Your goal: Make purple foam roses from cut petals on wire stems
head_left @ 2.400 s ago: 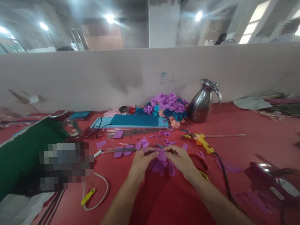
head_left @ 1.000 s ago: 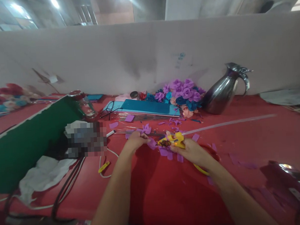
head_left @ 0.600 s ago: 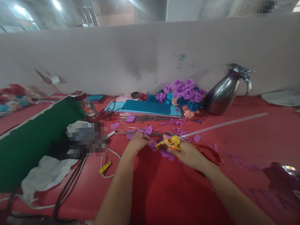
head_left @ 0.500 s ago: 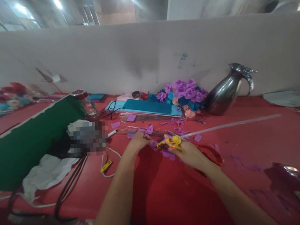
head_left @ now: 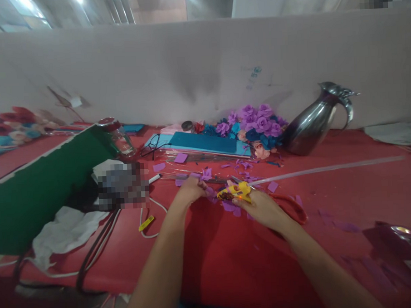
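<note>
A yellow glue gun [head_left: 239, 192] with a small glowing orange light sits in my right hand [head_left: 260, 208], its nozzle pointing left. My left hand [head_left: 190, 191] pinches a piece of purple crepe paper [head_left: 211, 194] right by the nozzle. A long translucent stick [head_left: 328, 168] runs from behind the glue gun far to the right; whether it is fed into the gun I cannot tell. Under my right wrist lie scissors with red handles [head_left: 292, 207], partly covered. Purple paper scraps [head_left: 231, 208] are scattered below and around both hands.
Purple, blue and peach paper flowers [head_left: 258, 122] are heaped at the back beside a leaning metal jug [head_left: 309, 122]. Blue sheets [head_left: 203, 144] and glasses [head_left: 154, 145] lie behind my hands. On the left stand a green panel [head_left: 50, 192], a jar [head_left: 121, 141] and cables [head_left: 98, 240].
My view has tilted and shifted slightly. Both hands stay close together, with the glue gun nozzle still beside the purple paper.
</note>
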`<state>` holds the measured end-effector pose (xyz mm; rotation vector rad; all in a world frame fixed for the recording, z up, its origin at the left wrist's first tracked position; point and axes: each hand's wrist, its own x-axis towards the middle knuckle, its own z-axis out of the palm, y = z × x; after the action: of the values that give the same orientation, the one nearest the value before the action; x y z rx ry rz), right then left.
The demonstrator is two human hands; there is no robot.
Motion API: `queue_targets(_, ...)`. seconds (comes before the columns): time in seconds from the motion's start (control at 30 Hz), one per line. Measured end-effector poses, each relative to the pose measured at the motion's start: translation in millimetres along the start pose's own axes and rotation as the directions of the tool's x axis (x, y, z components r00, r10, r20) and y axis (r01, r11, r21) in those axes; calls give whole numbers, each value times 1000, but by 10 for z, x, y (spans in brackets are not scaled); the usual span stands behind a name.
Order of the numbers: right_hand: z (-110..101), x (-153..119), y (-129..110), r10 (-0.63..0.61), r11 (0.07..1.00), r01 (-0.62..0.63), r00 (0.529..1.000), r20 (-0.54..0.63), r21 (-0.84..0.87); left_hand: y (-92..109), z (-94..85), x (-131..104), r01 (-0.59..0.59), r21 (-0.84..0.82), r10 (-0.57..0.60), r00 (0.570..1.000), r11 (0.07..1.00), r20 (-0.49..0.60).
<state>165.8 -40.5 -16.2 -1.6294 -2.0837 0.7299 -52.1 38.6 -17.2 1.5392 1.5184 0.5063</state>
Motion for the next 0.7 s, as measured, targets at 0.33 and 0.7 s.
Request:
queue_targets(0.33, -14, 12, 63, 77, 995, -79, 996, -39, -58, -3, -11, -22, -32, 27, 32, 999, 999, 0)
queue_targets(0.7, -125, 8, 72, 149, 985, -144, 988, -49, 95, -63, -18, 18, -47, 2, 47, 999, 999, 17)
